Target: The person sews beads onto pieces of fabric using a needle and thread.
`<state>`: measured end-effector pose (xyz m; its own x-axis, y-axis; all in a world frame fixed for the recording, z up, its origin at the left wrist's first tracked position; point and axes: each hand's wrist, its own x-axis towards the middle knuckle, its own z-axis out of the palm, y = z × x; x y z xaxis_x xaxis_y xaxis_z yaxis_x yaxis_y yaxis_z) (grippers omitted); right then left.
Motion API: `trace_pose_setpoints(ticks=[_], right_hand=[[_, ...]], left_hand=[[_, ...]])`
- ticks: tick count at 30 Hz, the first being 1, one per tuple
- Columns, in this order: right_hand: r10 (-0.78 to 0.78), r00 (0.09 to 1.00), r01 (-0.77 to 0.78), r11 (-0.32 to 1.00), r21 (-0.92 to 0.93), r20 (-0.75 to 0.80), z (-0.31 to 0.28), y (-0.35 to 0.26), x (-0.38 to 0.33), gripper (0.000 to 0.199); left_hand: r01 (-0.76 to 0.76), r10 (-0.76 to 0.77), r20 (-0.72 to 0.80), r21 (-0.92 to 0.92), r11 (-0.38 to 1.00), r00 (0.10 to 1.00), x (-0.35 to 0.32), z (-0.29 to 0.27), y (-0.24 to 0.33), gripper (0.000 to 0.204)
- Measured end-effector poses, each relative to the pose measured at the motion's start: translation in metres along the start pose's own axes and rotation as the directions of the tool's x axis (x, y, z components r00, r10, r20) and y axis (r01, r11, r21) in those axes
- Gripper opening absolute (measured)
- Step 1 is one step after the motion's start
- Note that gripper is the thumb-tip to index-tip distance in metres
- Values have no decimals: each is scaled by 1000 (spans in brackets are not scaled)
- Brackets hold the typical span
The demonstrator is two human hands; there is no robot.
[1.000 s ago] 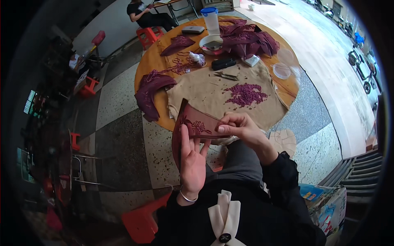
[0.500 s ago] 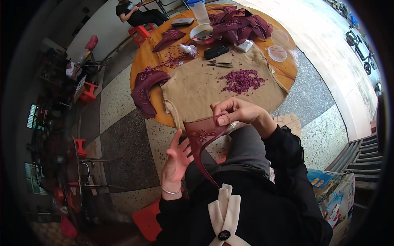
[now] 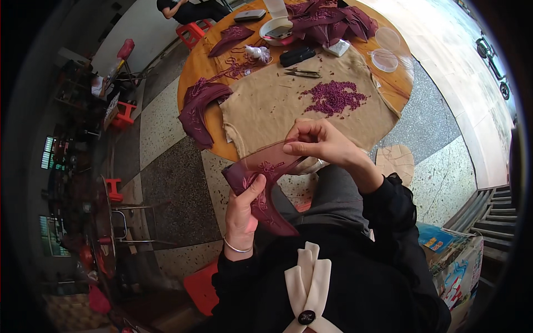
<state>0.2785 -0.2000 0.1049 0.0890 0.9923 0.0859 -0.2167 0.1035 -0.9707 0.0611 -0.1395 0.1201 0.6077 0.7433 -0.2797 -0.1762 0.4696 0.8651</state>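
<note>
The person sits at a round wooden bench (image 3: 194, 66) and holds a thin maroon piece of fabric (image 3: 261, 183) over the lap, just in front of the bench edge. The left hand (image 3: 244, 213) holds the lower part of the fabric, its grip closed with the thumb pressed on top. The right hand (image 3: 319, 141) is at the upper edge, its grip pinched tight with thumb and finger together, as if on a needle or a thread, but that is too small to see. The fabric has a small pattern of beads on it. On the bench lies a tan cloth (image 3: 277, 108) with a pile of small purple beads (image 3: 333, 97) on it. Near that are small scissors (image 3: 302, 72), a black case (image 3: 297, 55), a white bowl (image 3: 276, 28), two clear round lids (image 3: 385, 58) and a heap of maroon pieces (image 3: 333, 19). One more maroon piece (image 3: 197, 108) hangs over the bench edge at the left. It looks like the sewing step, with beads being stitched onto the fabric. The next move likely needs a steady left hand to keep the fabric flat and a careful little pull or push from the right hand, right at the pattern.
</note>
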Motion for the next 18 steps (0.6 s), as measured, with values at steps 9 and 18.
trace_pose_setpoints(ticks=[9,18], right_hand=[[-729,648,107,372,-922,-219,50,2,-34,28],[-588,744,202,651,-732,-317,63,17,-33,14]], left_hand=[[-181,184,-31,85,980,982,-10,8,-6,10],[-229,252,-85,219,949,964,-19,24,-9,6]])
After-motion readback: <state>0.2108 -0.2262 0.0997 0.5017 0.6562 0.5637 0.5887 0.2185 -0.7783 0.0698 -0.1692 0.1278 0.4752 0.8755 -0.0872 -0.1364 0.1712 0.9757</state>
